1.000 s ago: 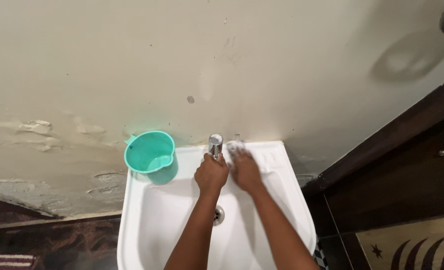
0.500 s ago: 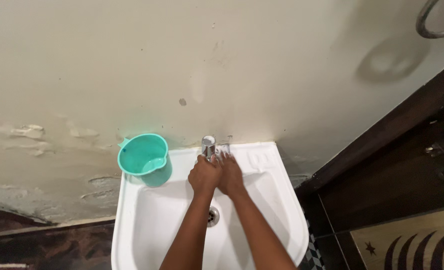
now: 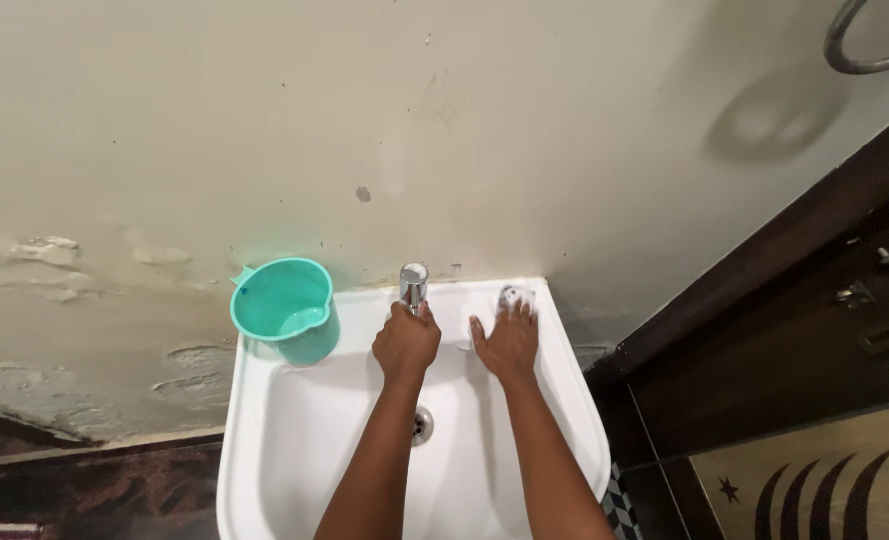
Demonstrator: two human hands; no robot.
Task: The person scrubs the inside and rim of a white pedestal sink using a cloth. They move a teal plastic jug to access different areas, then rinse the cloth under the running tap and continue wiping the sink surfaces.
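Head view: left hand (image 3: 405, 343) clamped on upright tap (image 3: 413, 283); right hand (image 3: 508, 342) flat, spread on sink (image 3: 264, 420) rim.

You have a white washbasin (image 3: 294, 440) under a chrome tap (image 3: 413, 280), with a teal plastic jug (image 3: 286, 308) standing on its back left corner. The wall (image 3: 264, 130) behind is a dull beige, blotched with paler peeling patches low on the left. At the lower right you see a tan floor mat (image 3: 814, 485) with dark curved stripes and a small star, beside a dark brown door (image 3: 814, 300).
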